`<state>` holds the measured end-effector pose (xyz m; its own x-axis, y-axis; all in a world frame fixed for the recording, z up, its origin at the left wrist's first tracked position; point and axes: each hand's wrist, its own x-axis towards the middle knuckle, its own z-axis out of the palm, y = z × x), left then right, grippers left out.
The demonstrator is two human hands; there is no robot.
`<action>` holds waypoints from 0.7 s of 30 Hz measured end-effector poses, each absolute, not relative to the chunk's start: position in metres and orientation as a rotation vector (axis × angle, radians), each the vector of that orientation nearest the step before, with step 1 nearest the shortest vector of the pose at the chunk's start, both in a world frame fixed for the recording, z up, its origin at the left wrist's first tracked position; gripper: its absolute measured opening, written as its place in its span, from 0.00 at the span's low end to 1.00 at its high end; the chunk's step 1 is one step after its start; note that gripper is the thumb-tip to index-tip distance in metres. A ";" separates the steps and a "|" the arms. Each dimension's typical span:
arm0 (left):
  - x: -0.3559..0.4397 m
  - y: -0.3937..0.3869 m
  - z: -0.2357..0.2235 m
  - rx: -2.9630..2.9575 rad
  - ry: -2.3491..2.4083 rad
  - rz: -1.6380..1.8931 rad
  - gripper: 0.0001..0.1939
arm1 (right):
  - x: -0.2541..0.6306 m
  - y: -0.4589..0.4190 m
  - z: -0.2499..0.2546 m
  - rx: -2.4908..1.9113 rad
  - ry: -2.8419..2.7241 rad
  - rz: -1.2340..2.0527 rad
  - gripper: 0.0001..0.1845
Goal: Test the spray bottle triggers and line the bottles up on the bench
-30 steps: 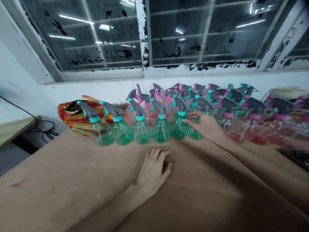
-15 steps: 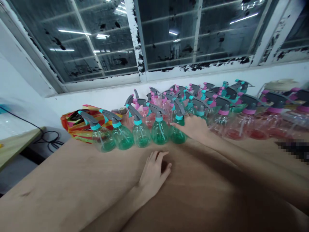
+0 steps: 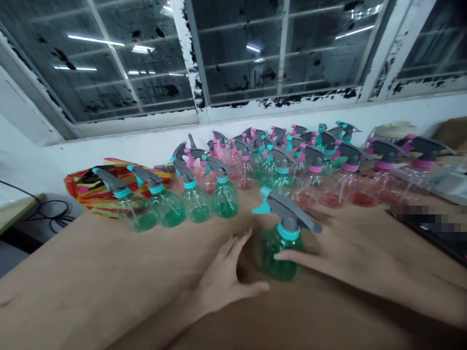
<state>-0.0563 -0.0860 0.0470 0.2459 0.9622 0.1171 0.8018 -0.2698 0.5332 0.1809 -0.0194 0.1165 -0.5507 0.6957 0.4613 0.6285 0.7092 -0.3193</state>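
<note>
A green spray bottle (image 3: pixel 282 250) with a grey and turquoise trigger head is in my right hand (image 3: pixel 328 250), upright over the front part of the wooden table (image 3: pixel 120 282). The thumb lies across the bottle's near side, while the other fingers are hidden behind it. Just left of this bottle, my left hand (image 3: pixel 228 274) is open, thumb and fingers spread toward it without visible contact. Behind my hands a row of green spray bottles (image 3: pixel 225 199) stands at left, and spray bottles with pink collars (image 3: pixel 350 187) hold reddish liquid at right.
More spray bottles (image 3: pixel 251 141) crowd along the wall below the window. A red and yellow bag (image 3: pixel 87 194) lies behind the row's left end. At the right edge rests a dark flat object (image 3: pixel 434 233), partly blurred. A black cable (image 3: pixel 54 209) hangs beyond the table's left side.
My right hand has taken a green spray bottle out of the row and brought it toward me, leaving a gap. My left hand has opened wider. The view has shifted slightly.
</note>
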 end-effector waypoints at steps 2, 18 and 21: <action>-0.044 -0.090 0.048 2.212 1.498 0.569 0.55 | 0.194 -0.027 0.116 -0.907 -2.414 0.211 0.25; 0.037 -0.065 0.049 2.252 1.327 0.727 0.46 | 0.224 -0.015 0.114 -0.689 -2.035 0.922 0.24; 0.042 -0.056 0.046 2.178 1.406 0.673 0.48 | 0.215 -0.005 0.110 -0.701 -1.949 1.001 0.16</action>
<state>0.0417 -0.0565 0.0461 0.3584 0.9210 0.1527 0.6963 -0.3727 0.6134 0.2145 -0.0050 0.1104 -0.5117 0.7546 0.4107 0.1057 0.5297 -0.8415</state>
